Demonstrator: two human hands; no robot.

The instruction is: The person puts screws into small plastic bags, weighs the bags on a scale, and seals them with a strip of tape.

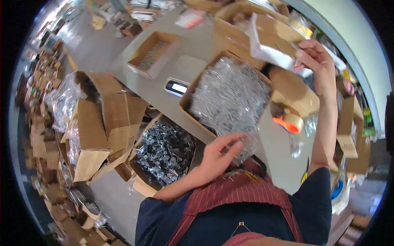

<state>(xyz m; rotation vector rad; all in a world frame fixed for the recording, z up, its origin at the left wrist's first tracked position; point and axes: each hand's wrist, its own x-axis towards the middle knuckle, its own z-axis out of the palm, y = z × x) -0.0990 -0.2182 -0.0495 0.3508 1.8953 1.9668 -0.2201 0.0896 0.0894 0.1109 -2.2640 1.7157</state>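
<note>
At the near edge of the bench (164, 96), left hand (215, 158) rests with fingers (234, 141) loosely spread, tips touching clear plastic spilling from the big carton of silvery bagged parts (227, 96); nothing gripped. Right hand (318, 61) raised, fingers pinched on the edge of a small white-and-brown box (269, 41), held tilted above the carton's far corner. Beside the carton: a digital scale (177, 87), a tape dispenser (289, 122). Below the bench edge, an open carton of dark bagged parts (164, 152).
</note>
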